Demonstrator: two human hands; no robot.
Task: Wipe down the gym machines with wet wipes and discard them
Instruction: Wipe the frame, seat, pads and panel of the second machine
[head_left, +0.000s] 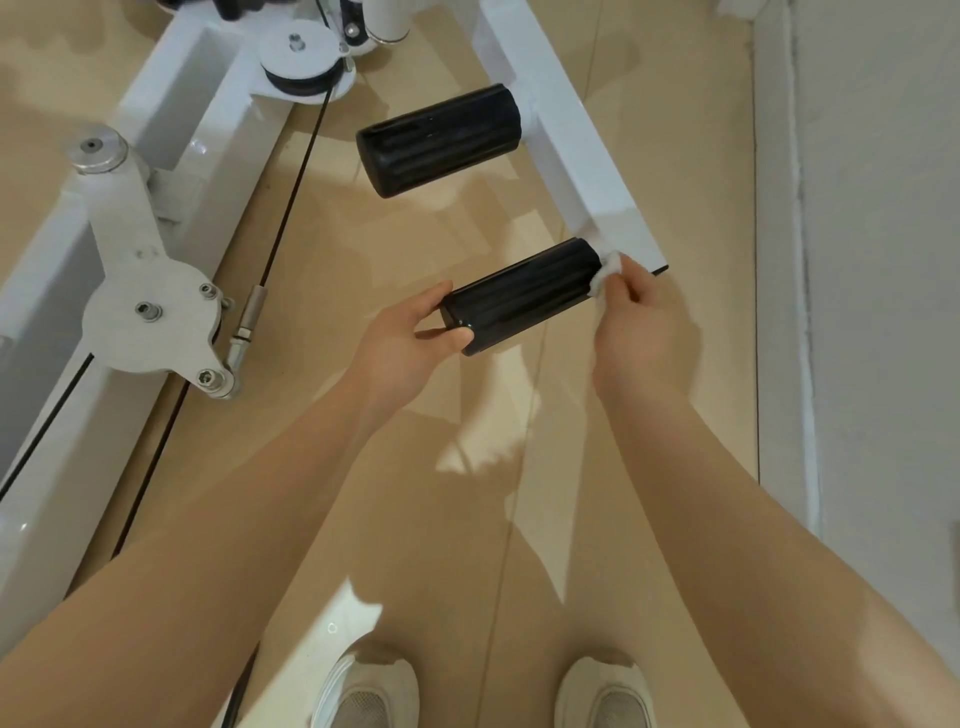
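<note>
A black padded roller (522, 293) sticks out from the white frame bar (571, 150) of a gym machine. My left hand (410, 338) grips the roller's free end between thumb and fingers. My right hand (636, 322) pinches a crumpled white wet wipe (607, 270) against the roller's other end, where it meets the bar. A second black roller (439, 139) sits higher on the same bar, untouched.
To the left run a white machine rail (52, 332), a metal pivot plate (150, 322), a pulley (304, 65) and a black cable (296, 187). Glossy beige floor tiles lie below. A white wall (883, 260) stands at right. My two shoes (363, 696) show at the bottom.
</note>
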